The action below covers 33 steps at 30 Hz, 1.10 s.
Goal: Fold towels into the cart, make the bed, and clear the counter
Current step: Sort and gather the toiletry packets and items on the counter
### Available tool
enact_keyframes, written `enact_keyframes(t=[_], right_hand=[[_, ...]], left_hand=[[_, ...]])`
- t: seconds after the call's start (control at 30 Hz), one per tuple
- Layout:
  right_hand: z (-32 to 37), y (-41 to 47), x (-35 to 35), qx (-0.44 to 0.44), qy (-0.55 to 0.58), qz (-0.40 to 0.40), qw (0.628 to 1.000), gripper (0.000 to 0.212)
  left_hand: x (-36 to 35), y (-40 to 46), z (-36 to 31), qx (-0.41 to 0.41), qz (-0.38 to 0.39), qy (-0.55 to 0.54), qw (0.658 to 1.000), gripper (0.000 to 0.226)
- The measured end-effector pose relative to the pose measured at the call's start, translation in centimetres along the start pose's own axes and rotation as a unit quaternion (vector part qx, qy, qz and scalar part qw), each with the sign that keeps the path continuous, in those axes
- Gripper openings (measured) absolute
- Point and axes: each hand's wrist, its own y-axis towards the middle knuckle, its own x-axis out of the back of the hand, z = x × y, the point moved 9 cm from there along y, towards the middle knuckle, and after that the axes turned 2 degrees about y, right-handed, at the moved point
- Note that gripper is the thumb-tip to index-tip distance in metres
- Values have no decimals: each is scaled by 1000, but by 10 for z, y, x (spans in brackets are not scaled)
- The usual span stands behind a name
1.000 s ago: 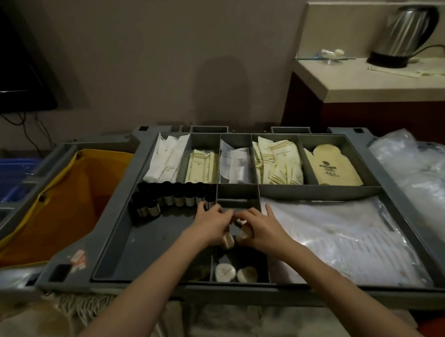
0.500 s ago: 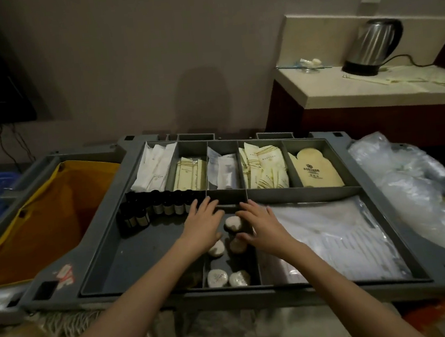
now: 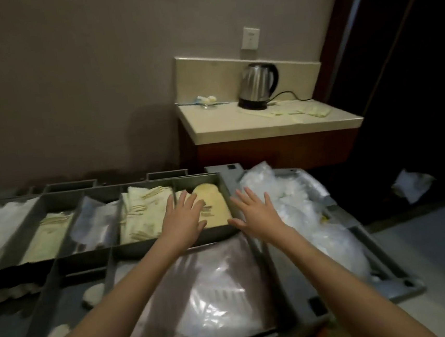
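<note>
Over the cart [image 3: 253, 249], both hands – left [image 3: 183, 217], right [image 3: 255, 214] – spread flat, empty; packets blurred.

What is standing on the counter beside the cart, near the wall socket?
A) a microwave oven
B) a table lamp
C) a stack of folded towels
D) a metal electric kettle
D: a shiny metal kettle with a black handle stands on its black base on the pale counter, with a dark cord running off to its right, just below the wall socket.
</note>
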Motion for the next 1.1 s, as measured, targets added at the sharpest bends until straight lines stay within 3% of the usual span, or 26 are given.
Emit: enact_keyframes(t=[0.2,0.33,0.8,1.1], right_hand=[[-173,13,42,-36,-23,14,999,68],[-250,35,63,-38,-3,28,999,68],[-354,205,122,22,21,-33,999,59],[-468,347,114,18,118,-62,991,48]], left_hand=[[20,114,-141,17,-3,-29,999,59],[17,161,-194,38,9,-62,997,60],[52,372,-186,67,-37,-57,995,53],[19,522,-202,126,-44,-201,970,39]])
